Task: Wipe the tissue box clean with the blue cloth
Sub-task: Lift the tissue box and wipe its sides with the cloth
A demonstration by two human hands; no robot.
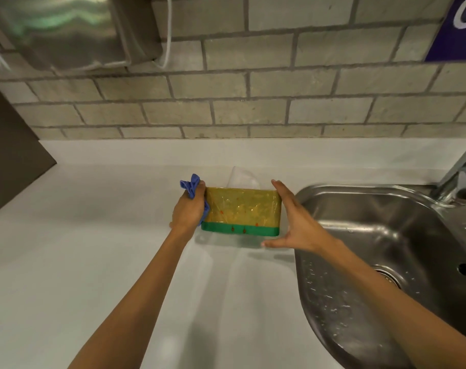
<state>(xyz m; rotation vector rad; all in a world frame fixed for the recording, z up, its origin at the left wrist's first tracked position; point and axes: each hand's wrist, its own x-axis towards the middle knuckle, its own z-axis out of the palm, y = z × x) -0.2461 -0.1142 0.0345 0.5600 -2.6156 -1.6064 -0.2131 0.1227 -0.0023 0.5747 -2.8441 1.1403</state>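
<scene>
The left grip hid most of the blue cloth, clenched on it against the tissue box's left end; the right grip, fingers spread, braced the other end.

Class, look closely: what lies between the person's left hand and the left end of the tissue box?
In the head view, the blue cloth, bunched in the left hand, lies against the tissue box.

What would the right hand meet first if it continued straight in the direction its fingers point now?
The right hand lies flat along the right end of the tissue box, its fingers aimed away toward the brick wall. Past the fingertips only bare counter shows, so the wall probably comes first, though depth is unclear.
</scene>
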